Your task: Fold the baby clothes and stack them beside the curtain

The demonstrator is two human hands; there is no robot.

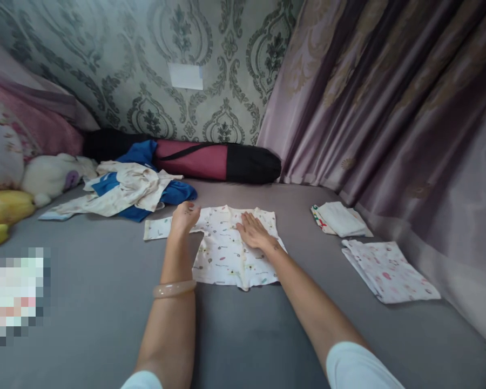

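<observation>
Shirt (pixel 222 254) lies spread on the bed (pixel 97 302) at your twelve o'clock, one sleeve pointing to nine. Your right hand (pixel 255 232) lies flat on its front, fingers outstretched; your left hand (pixel 185 218) is at that sleeve, fingers bent, whether gripping cloth I cannot tell. Folded cloth (pixel 397 273) sits at two o'clock.

Right hand (pixel 254 231) on shirt (pixel 227 249) (patterned)
</observation>
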